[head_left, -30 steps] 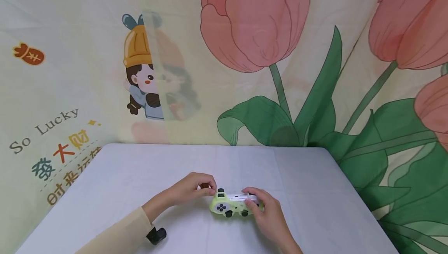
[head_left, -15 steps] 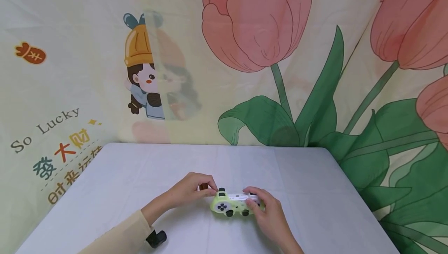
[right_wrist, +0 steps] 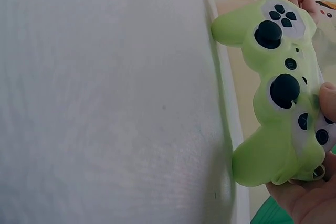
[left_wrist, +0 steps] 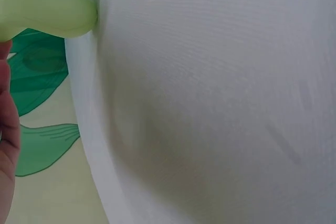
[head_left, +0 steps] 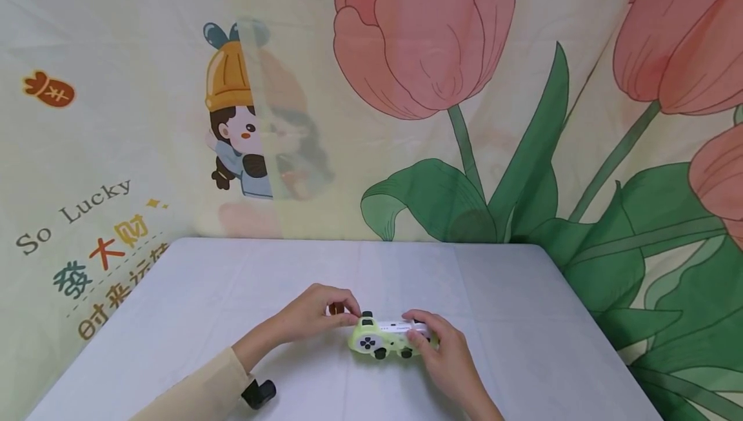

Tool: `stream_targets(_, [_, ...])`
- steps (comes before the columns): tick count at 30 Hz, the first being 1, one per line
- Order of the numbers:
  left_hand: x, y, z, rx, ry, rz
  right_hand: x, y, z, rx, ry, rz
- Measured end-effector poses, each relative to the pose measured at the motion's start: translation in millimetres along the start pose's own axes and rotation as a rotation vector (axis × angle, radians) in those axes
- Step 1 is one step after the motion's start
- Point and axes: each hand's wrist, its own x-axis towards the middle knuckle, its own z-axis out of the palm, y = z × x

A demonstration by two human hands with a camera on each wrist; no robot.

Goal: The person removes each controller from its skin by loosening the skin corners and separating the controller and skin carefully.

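Observation:
A white game controller (head_left: 395,327) with black buttons sits in a pale green silicone cover (head_left: 355,343) above the middle of the table. In the right wrist view the cover (right_wrist: 262,156) wraps the grips, while white body shows along the far edge near the right thumb (right_wrist: 329,100). My right hand (head_left: 447,350) grips the right end, thumb on the face, other fingers behind. At the upper left corner, my left hand (head_left: 319,311) pinches the cover's edge with thumb and forefinger; part of those fingers is hidden behind the controller in the right wrist view.
A white cloth covers the table (head_left: 522,305). Behind its far edge hangs a backdrop (head_left: 313,215) printed with tulips and a cartoon figure. A black device (head_left: 259,394) is at the left wrist, by the beige sleeve (head_left: 197,389).
Both hands keep their hold on the controller and its cover. Only very slight shifts show at the left hand.

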Motion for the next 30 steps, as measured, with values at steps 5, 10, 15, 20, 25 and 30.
stream_targets(5, [1.4,-0.5,-1.5,0.031,0.013,0.007,0.8,0.1,-0.1,0.006,-0.003,-0.003])
stream_targets(10, [6.2,5.3,-5.0,0.036,0.023,0.02,0.1,-0.1,-0.2,0.005,-0.011,0.013])
stream_targets(15, [14.7,15.7,-8.6,0.032,-0.013,0.062,0.0,-0.6,-0.4,0.007,-0.013,0.019])
stream_targets(20, [22.6,25.9,-10.4,0.02,-0.123,0.06,-0.1,-0.6,0.4,-0.001,-0.019,0.026])
stream_targets(25, [27.7,36.1,-12.2,0.116,-0.167,0.078,0.2,-0.2,0.7,0.001,-0.011,0.017])
stream_targets(30, [30.1,48.1,-12.8,0.266,-0.189,0.112,1.0,0.5,1.5,-0.004,-0.006,0.006])
